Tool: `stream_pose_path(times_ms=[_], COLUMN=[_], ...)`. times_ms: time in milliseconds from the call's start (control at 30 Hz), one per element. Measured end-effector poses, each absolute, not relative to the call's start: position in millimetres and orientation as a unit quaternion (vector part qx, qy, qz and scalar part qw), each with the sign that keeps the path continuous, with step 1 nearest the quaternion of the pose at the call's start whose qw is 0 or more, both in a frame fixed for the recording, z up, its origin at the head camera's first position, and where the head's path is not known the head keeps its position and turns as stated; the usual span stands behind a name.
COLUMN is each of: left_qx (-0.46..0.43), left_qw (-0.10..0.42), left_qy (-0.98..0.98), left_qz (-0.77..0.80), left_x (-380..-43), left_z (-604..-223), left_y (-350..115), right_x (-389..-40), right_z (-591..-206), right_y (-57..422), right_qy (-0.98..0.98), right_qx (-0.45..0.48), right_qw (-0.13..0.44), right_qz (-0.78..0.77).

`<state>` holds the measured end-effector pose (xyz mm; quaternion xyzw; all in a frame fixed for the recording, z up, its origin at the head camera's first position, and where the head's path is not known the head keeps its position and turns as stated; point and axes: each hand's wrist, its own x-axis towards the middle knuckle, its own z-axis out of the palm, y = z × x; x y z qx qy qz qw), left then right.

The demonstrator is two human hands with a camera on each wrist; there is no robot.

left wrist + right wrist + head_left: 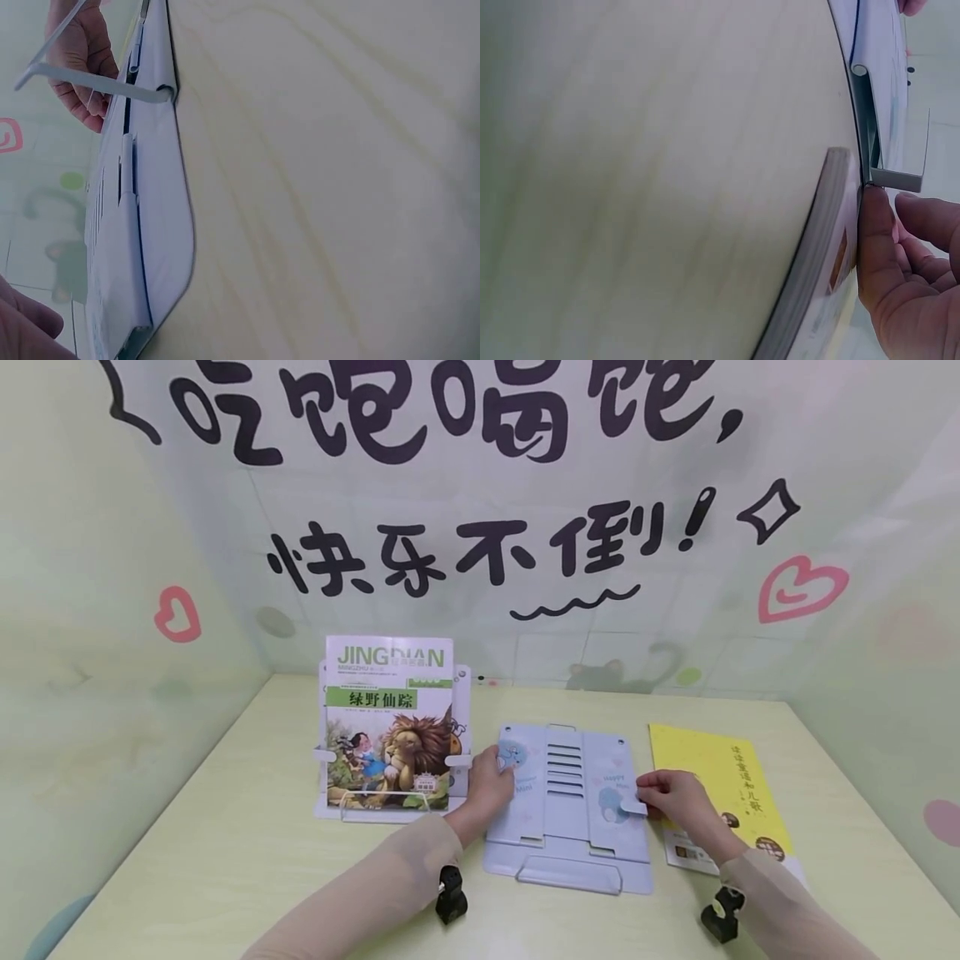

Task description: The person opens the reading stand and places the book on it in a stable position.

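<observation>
A pale blue folding book stand with slots down its middle lies low on the table, its wire ledge at the near end. My left hand grips the upper left edge, thumb over the panel. At the right edge, my right hand holds the side beside a small page clip. In the right wrist view, the index fingertip meets the stand's edge just under the clip, with the thumb close by. The left wrist view shows the ledge wire raised off the base.
To the left, a picture book with a lion cover stands upright on another stand, held by its clips. A yellow book lies flat at the right, partly under my right hand. A printed wall backs the table.
</observation>
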<state>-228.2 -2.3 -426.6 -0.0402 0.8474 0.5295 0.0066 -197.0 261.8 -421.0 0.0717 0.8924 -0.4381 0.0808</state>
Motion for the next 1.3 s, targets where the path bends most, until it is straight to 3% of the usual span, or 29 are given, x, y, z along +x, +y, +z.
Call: stream_pose_path(times_ms=[367,867,1300], left_qx=[-0.076,-0.025,-0.023], left_qw=[0.016,-0.026,-0.027], left_qy=[0.812,0.784,0.781], left_qz=[0.578,0.62,0.624], left_x=[-229.2,-232.3,-232.8], left_z=[-427.7,-420.8,-404.3], left_y=[0.7,3.0,0.5], right_x=[-198.1,-191.6,-179.3], right_z=[-423.2,-417.3,-413.7], right_y=[259.9,268.9,271.2], right_qy=[0.892,0.868,0.846], right_qx=[0.079,0.074,0.063], right_qw=[0.079,0.049,0.018], right_qz=[-0.439,-0.488,-0.529])
